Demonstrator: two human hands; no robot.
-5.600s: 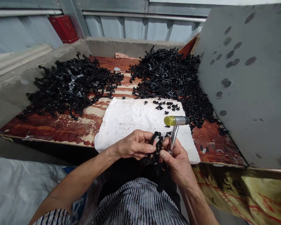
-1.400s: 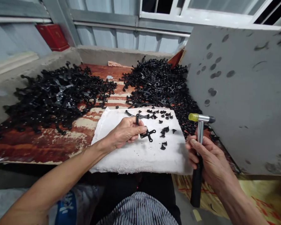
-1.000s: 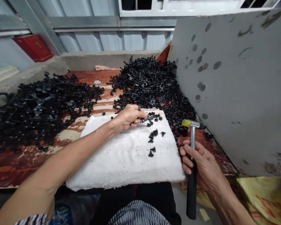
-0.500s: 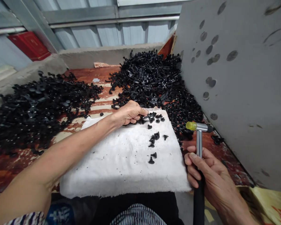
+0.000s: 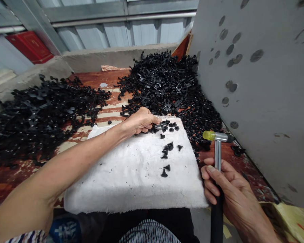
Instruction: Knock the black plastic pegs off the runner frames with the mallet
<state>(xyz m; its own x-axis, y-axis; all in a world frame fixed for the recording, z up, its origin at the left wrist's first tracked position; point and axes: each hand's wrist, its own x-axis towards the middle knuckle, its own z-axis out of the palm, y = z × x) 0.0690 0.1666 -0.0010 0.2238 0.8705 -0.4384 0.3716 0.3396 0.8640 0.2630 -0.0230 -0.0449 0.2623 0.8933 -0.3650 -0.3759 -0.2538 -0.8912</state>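
Note:
My left hand (image 5: 143,122) is closed at the far edge of a white cloth (image 5: 131,168), its thumb and fingers pinching a small black plastic part (image 5: 159,126). Several black mushroom-shaped pieces (image 5: 171,125) lie right beside it. More of these pieces run down the cloth's right side, with tiny black specks scattered about. At the right, my right hand (image 5: 225,185) wraps round a hammer (image 5: 218,155) with a yellow face, a metal neck and a black grip. The hammer stands upright, its head raised off the cloth.
Behind the cloth rises a big heap of black plastic parts (image 5: 164,81); a second heap (image 5: 40,114) covers the table's left side. A grey spotted panel (image 5: 263,101) walls off the right. A red box (image 5: 29,47) sits at the back left, and a yellow bag (image 5: 296,219) at lower right.
The view has shifted slightly. Both hands keep their grips, and the pieces on the cloth lie as before.

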